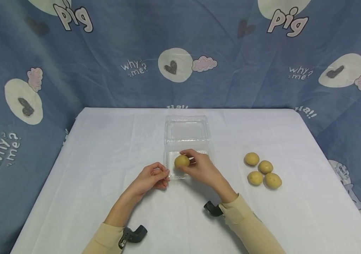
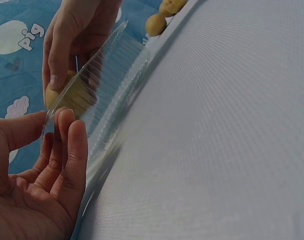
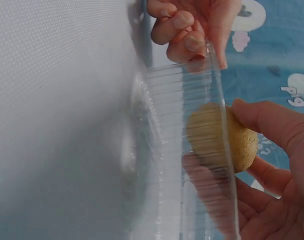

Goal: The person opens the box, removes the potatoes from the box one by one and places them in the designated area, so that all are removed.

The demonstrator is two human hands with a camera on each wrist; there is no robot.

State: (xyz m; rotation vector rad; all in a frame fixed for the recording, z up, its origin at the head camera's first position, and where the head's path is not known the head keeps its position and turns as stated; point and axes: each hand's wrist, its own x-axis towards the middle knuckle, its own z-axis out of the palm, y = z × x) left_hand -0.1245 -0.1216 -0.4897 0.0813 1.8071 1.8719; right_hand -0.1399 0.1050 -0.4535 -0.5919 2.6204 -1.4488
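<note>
A clear plastic clamshell box lies unfolded on the white table, its lid toward the back. My right hand holds a potato between thumb and fingers over the near half of the box. In the right wrist view the lower part of that potato shows through the ribbed clear wall, so it is partly inside. With thumb and fingertips my left hand pinches the near left corner of the box; the left wrist view shows the rim between them.
Several loose potatoes sit in a cluster on the table to the right of the box. A blue printed cloth hangs behind the table and at both sides. Small black wrist devices show beside both sleeves.
</note>
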